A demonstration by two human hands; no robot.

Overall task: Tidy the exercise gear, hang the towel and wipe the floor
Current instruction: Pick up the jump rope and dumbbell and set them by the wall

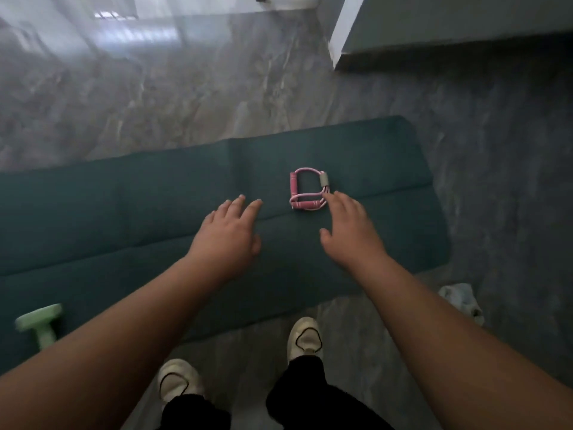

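Teal foam mat [155, 212] lies across a grey marbled floor [186, 97], creased in shallow bands along its length, surface matte and slightly pebbled. Head view, the only one: a pink resistance band [305, 189] sits on the mat's right half, coiled into a rough square, two padded pink grips at its left and near sides, thin tubing gathered through a grey sleeve at the far right corner. Right hand [350, 231] reaches over it, spread wide, empty, fingertips at the band's near right corner; touching or just short cannot be told. Left hand [229, 231] hovers to the left of the band, also wide and empty, palm down above the mat. Pale green dumbbell [40, 324], smooth and blocky, stands at the near left edge of the mat, partly behind the left forearm. Crumpled pale cloth [462, 301] lies on the floor at near right, apart from the mat; possibly the towel, not certain. Step in hand, by judgement: gathering the gear, band first. Next move calls for closing the right fingers round grip and tubing together, so the coil lifts as one bundle without springing loose.
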